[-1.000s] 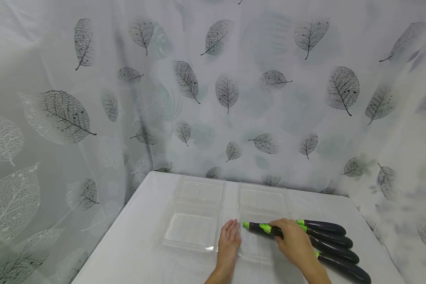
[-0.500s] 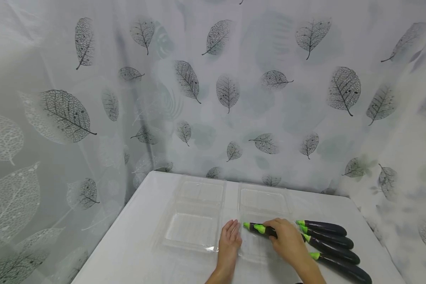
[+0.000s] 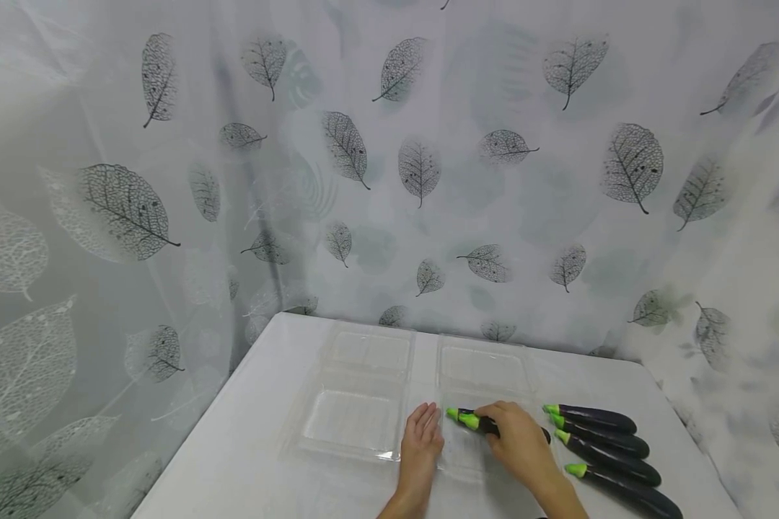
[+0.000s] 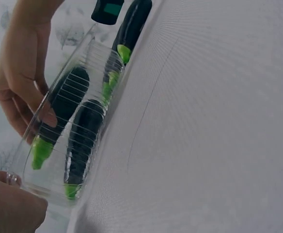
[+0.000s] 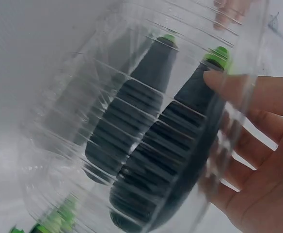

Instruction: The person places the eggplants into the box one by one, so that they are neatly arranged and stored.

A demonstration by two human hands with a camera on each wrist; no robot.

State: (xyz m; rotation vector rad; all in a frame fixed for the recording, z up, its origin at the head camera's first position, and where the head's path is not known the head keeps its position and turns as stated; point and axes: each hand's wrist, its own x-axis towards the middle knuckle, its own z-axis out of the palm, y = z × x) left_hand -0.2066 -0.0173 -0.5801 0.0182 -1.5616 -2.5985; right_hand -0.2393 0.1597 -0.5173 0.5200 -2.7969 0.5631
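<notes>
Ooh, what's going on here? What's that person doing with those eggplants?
They have their hands at an open clear plastic box. The right hand holds one eggplant inside it, next to another eggplant that lies there. The left hand rests at the box's side. Four more eggplants lie on the white table to the right, and a second clear box sits open on the left.
</notes>
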